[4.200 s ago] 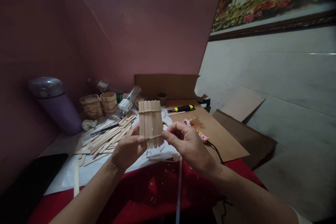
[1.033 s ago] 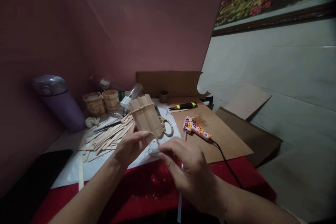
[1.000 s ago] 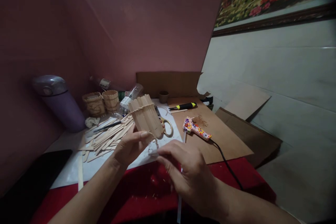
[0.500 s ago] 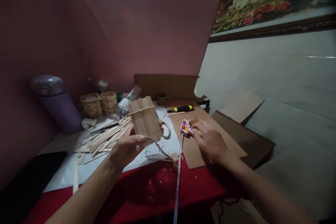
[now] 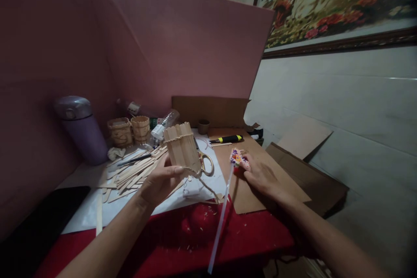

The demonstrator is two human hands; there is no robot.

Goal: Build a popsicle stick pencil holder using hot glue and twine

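My left hand [image 5: 161, 182] is closed round the bottom of a small holder made of wooden craft sticks [image 5: 181, 147] and holds it upright above the table. A loose end of twine [image 5: 205, 181] hangs from the holder's lower band. My right hand [image 5: 260, 176] is wrapped round a floral-patterned glue gun [image 5: 237, 157] on the brown cardboard sheet [image 5: 276, 178]. A long clear glue stick [image 5: 221, 221] juts from the gun's rear toward me.
A heap of loose craft sticks [image 5: 137, 171] and scissors [image 5: 207, 164] lie on white paper. Two finished stick cups [image 5: 130, 130], a purple flask [image 5: 83, 130], a plastic bottle [image 5: 163, 124] and a yellow utility knife [image 5: 228, 139] stand behind. Pink board walls the left and back.
My right hand let go of the twine, reached right to the glue gun and closed on it. My left hand kept the stick holder, now more upright.
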